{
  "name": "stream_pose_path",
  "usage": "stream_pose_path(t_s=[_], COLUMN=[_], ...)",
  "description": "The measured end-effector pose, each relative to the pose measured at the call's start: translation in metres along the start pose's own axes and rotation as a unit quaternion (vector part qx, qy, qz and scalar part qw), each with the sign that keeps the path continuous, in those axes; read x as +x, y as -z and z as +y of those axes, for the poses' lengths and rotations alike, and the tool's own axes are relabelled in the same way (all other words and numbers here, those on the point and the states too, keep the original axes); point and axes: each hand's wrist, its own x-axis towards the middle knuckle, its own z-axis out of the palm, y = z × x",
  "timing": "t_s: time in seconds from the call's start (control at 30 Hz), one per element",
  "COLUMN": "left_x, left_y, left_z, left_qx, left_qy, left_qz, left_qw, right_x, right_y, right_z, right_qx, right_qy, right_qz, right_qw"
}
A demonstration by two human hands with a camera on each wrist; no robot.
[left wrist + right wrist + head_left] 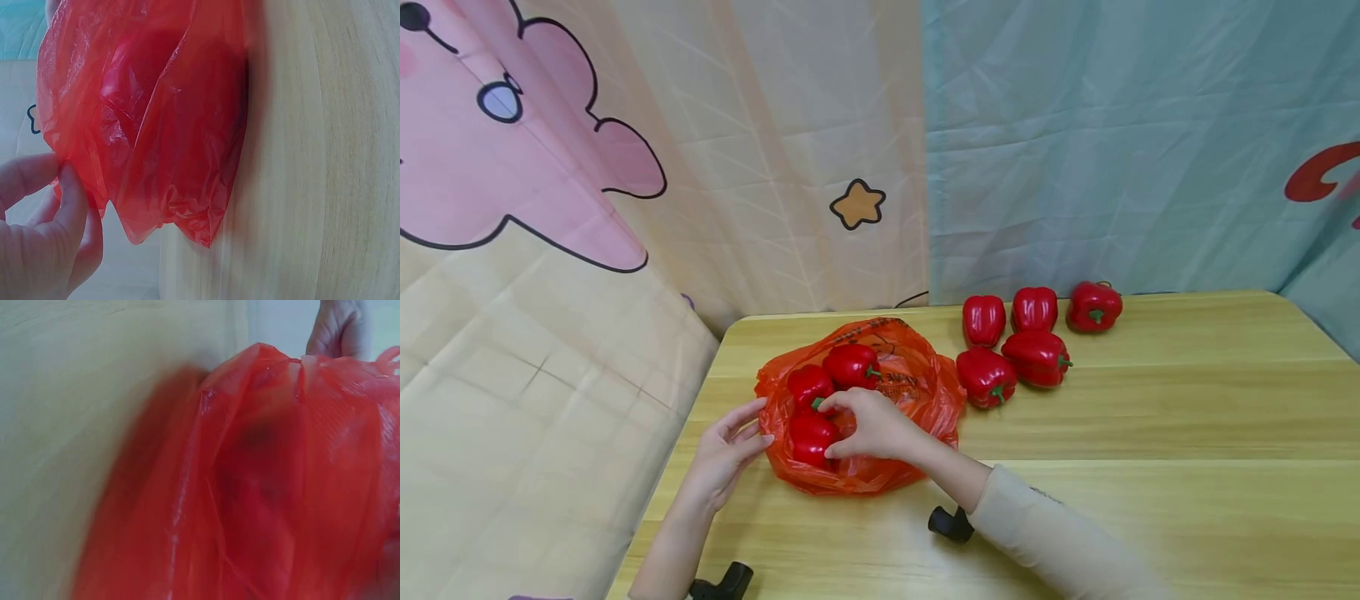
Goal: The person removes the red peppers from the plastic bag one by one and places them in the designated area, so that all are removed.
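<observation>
So we've got our left hand (722,454) pinching the near-left edge of a crinkly orange-red bag (946,404) between thumb and fingers, pretty lightly from what we can see. Our right hand (876,425) reaches into the bag's mouth, thumb and index finger in a half-open curve around the near pepper (808,439). We honestly can't tell if it's gripping that one or just touching it, and the bag blocks most of the right wrist view. Two more red peppers sit in there, one (808,385) just past our right fingertips, the other (852,365) a little farther beyond that hand. Another five peppers (1036,358) lie on the wooden table (1150,425), beyond our right hand and off to its right, bunched in two rough rows. Behind them hangs a cartoon curtain (1105,150), and our right sleeve (1045,521) is cream.
</observation>
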Motion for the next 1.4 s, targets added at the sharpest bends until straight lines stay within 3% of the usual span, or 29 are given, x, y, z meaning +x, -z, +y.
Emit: stream_pose_path(t_s=[0.53,0.83,1.4], left_x=[0.001,0.001,0.002], left_y=[0.001,0.000,-0.001], left_z=[0.000,0.000,0.000], left_qx=[0.000,0.004,0.003], left_qy=[0.010,0.016,0.017], left_qz=[0.000,0.002,0.006], left_qw=[0.9999,0.9999,0.9998], right_x=[0.016,0.019,0.020], right_y=[-0.022,-0.027,-0.021], right_z=[-0.001,-0.002,0.001], right_qx=[-0.042,-0.084,-0.059], right_qy=[-0.031,-0.021,-0.027], right_qz=[-0.009,-0.017,-0.022], right_qw=[0.9986,0.9961,0.9976])
